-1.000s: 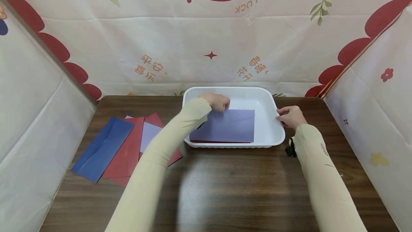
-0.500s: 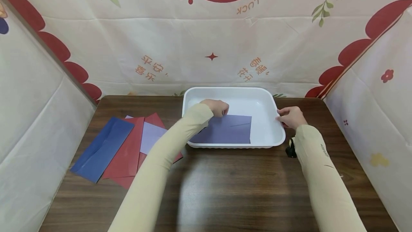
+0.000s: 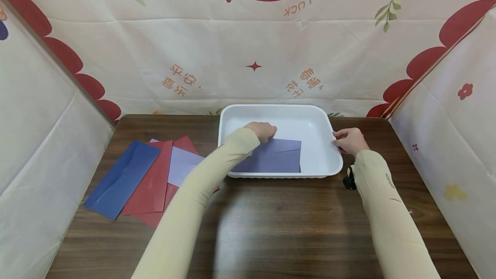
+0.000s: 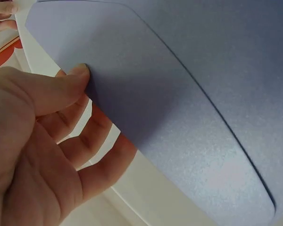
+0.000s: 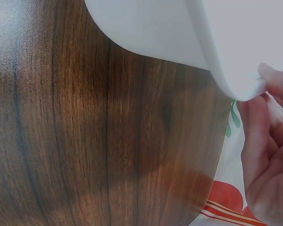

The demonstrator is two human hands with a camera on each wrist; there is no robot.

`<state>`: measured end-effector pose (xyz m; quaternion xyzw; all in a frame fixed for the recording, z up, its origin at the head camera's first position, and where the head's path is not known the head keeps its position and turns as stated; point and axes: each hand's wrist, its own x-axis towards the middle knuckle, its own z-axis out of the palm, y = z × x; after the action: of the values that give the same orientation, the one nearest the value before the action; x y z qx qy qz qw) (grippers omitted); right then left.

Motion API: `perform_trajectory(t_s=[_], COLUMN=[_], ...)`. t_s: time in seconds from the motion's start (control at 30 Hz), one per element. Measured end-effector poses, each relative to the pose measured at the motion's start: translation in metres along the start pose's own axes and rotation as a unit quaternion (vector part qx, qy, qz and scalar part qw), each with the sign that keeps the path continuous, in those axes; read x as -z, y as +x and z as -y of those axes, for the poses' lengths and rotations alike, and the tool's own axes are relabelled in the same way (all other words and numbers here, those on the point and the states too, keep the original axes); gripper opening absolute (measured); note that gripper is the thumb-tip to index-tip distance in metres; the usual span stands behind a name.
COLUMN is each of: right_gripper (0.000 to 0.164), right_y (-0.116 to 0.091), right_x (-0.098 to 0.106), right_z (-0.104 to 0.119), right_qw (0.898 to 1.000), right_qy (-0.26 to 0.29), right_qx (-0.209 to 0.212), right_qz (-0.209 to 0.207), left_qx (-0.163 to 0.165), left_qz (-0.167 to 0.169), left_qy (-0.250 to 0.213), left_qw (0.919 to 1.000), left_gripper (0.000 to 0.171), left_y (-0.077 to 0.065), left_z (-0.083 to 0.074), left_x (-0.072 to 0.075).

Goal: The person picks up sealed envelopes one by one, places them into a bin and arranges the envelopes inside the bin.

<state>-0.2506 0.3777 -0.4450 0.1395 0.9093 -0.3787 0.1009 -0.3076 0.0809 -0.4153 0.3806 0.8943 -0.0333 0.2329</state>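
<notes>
A white tray (image 3: 321, 141) stands at the back of the table. Inside it, toward the left and front, is a lavender envelope (image 3: 279, 157). My left hand (image 3: 263, 131) pinches the envelope's far edge between thumb and fingers. In the left wrist view the thumb lies on top of the lavender paper (image 4: 170, 108) and the curled fingers show behind it. My right hand (image 3: 351, 140) grips the tray's right rim, thumb above and fingers beneath, as the right wrist view shows. The left sleeve covers the tray's front left corner.
Left of the tray lies a fanned pile: a blue envelope (image 3: 123, 180), red envelopes (image 3: 152, 184) and a lavender one (image 3: 182, 163), partly behind the left forearm. Printed cloth (image 3: 217, 55) hangs behind the wooden table (image 3: 294, 227) and along both sides.
My left hand has lowered the lavender envelope toward the tray's front wall and slightly left. The red edge seen under it earlier is now hidden. My right hand has stayed on the rim.
</notes>
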Motion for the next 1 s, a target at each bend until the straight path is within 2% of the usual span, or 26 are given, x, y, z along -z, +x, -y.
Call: perform_trajectory(t_s=[0.67, 1.0], right_gripper=[0.042, 0.043], right_y=[0.000, -0.002], right_x=[-0.002, -0.001], right_z=[-0.001, 0.002], right_qw=[1.000, 1.000], right_qy=[0.004, 0.005], right_qx=[-0.005, -0.006], right_qz=[-0.002, 0.002], left_qx=[0.015, 0.026], left_qz=[-0.031, -0.024], left_qy=[0.075, 0.092], left_qw=[0.9966, 0.9952], left_gripper=[0.030, 0.035], left_y=[0.008, 0.016], left_z=[-0.006, -0.007], left_x=[-0.016, -0.026])
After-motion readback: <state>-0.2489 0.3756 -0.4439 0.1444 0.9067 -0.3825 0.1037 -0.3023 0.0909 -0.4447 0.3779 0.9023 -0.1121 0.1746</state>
